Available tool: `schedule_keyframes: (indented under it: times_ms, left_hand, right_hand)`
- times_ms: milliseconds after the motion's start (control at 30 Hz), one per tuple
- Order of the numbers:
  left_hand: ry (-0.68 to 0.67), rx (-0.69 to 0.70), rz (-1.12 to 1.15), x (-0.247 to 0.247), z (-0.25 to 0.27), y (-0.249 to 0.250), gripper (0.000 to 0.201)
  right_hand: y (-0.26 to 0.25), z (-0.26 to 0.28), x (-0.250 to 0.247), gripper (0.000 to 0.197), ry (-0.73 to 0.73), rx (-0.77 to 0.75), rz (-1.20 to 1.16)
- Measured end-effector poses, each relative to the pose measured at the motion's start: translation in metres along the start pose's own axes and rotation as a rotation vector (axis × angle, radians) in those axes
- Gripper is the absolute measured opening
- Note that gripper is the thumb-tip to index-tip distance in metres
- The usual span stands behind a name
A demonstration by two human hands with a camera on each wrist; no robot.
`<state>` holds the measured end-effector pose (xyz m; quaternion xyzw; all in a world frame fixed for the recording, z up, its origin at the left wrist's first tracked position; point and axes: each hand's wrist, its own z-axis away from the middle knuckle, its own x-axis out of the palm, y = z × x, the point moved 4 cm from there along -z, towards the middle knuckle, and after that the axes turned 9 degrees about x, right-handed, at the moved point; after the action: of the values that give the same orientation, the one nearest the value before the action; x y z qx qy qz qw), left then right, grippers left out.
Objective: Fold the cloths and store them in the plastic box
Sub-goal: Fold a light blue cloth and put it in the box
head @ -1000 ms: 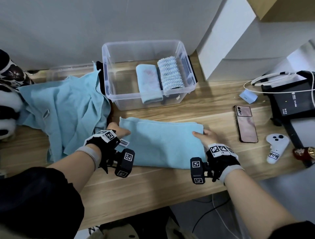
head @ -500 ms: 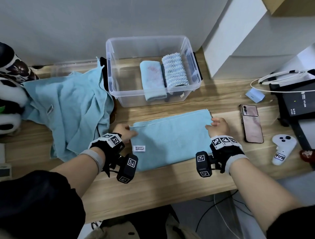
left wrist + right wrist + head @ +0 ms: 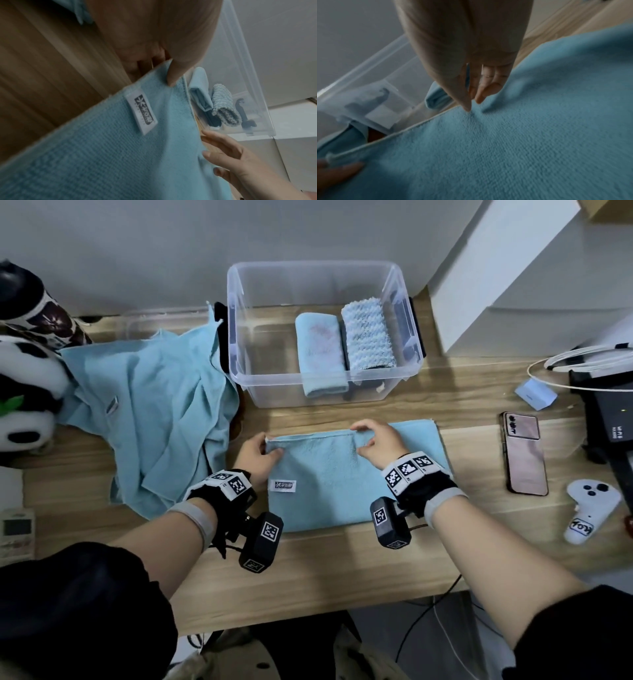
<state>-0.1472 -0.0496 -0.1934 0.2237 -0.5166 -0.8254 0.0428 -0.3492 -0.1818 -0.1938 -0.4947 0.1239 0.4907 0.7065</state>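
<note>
On the table (image 3: 308, 577), before the plastic box (image 3: 239, 313), my right hand (image 3: 378, 445) has moved from the blue cloth's (image 3: 329, 494) right end to pinch its far edge midway while my left hand (image 3: 255, 455) pinches the far-left corner, readying the next fold.

The head picture is bright and soft, with no hard shadows, and straight lines bend near its edges. Both wrist pictures are dimmer and blurry. The blue cloth (image 3: 522, 148) looks fuzzy, and the close fingers (image 3: 173, 75) are out of focus.
</note>
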Motion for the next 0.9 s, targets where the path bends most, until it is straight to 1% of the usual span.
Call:
schedule_keyframes:
  times_ms: [67, 133, 200, 300, 333, 400, 467, 500, 633, 700, 767, 833, 900]
  left_hand:
    - [0.007, -0.007, -0.025, -0.001, -0.002, -0.003, 0.017]
    - [0.016, -0.027, -0.065, -0.002, -0.004, -0.004, 0.010]
    - [0.029, -0.042, -0.097, -0.001, -0.005, -0.004, 0.008]
    - [0.053, -0.055, -0.154, 0.001, -0.006, -0.005, 0.007]
    - [0.062, -0.054, -0.176, 0.001, -0.006, -0.005, 0.007]
    - [0.074, -0.067, -0.200, 0.001, -0.007, -0.003, 0.007]
    - [0.094, -0.083, -0.213, 0.001, -0.008, -0.003, 0.019]
    - [0.102, -0.095, -0.213, 0.001, -0.008, -0.003, 0.022]
    - [0.137, -0.126, -0.219, 0.002, -0.008, -0.003, 0.021]
    - [0.152, -0.162, -0.220, 0.003, -0.008, -0.003, 0.024]
    - [0.162, -0.199, -0.232, 0.003, -0.009, -0.002, 0.032]
    - [0.138, -0.222, -0.276, 0.004, -0.010, -0.001, 0.039]
    - [0.070, -0.250, -0.350, 0.004, -0.012, -0.001, 0.044]
  right_hand:
    - [-0.003, -0.005, 0.001, 0.042, 0.010, 0.010, 0.114]
    - [0.000, -0.010, 0.001, 0.037, 0.025, 0.034, 0.239]
    - [0.003, -0.011, -0.001, 0.031, 0.044, 0.043, 0.355]
    - [-0.003, -0.008, -0.006, 0.019, 0.083, -0.016, 0.479]
    - [-0.005, -0.007, -0.008, 0.018, 0.091, -0.036, 0.501]
    - [-0.007, -0.008, -0.011, 0.022, 0.101, -0.057, 0.533]
    - [-0.008, -0.011, -0.012, 0.022, 0.109, -0.065, 0.544]
    - [-0.008, -0.012, -0.012, 0.021, 0.112, -0.068, 0.544]
    - [-0.011, -0.017, -0.014, 0.020, 0.121, -0.045, 0.544]
    - [-0.011, -0.018, -0.013, 0.020, 0.149, -0.027, 0.537]
    - [-0.011, -0.018, -0.014, 0.028, 0.203, 0.001, 0.511]
    - [-0.012, -0.015, -0.016, 0.038, 0.270, 0.034, 0.490]
    - [-0.015, -0.008, -0.020, 0.036, 0.325, 0.040, 0.482]
